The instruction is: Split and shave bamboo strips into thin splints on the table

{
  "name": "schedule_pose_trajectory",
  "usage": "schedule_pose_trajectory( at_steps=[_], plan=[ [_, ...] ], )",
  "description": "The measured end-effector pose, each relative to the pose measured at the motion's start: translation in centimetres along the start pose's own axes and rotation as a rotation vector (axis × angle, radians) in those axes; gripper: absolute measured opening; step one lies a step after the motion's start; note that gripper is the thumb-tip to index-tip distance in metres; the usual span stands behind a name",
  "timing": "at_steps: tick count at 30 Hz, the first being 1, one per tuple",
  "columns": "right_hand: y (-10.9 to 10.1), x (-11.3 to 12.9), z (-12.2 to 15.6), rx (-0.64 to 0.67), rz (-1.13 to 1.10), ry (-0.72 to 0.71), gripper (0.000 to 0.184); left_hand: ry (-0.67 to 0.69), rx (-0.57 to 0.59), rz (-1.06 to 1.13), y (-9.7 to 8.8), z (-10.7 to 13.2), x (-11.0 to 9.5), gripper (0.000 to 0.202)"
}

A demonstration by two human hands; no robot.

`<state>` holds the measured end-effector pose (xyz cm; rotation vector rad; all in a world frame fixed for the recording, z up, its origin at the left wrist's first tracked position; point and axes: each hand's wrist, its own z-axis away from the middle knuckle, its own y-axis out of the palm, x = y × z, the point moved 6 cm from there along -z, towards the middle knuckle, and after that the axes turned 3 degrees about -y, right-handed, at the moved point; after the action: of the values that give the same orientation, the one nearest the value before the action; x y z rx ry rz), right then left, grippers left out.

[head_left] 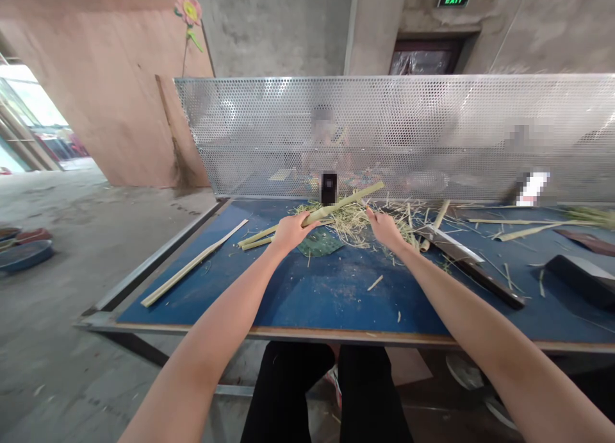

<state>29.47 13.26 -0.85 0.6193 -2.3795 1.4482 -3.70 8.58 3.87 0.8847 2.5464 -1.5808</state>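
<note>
My left hand [291, 233] is closed around a pale green bamboo piece [353, 196], which slants up and to the right above the blue table. To the right of it, my right hand [384, 227] is closed close to the bamboo's underside. A small slim thing shows at its fingertips, too small to name. Under and behind the hands lies a heap of thin bamboo shavings [353, 225]. A dark green leaf-shaped piece [319, 243] rests on the table between my hands. Split bamboo lengths [259, 240] lie beside my left hand.
The blue table [307, 302] is backed by a perforated metal screen [269, 122], with a dark phone-like object [329, 188] before it. A long bamboo strip [192, 265] lies left. Right are a dark-handled cleaver [473, 267], bamboo lengths [528, 230] and a black object [579, 279].
</note>
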Motion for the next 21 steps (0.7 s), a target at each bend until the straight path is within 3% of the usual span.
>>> schedule_pose_trajectory(
  at_steps=[21],
  plan=[
    [0.61, 0.86, 0.37, 0.051, -0.064, -0.127, 0.071, -0.013, 0.008, 0.000, 0.16, -0.19, 0.32, 0.046]
  ],
)
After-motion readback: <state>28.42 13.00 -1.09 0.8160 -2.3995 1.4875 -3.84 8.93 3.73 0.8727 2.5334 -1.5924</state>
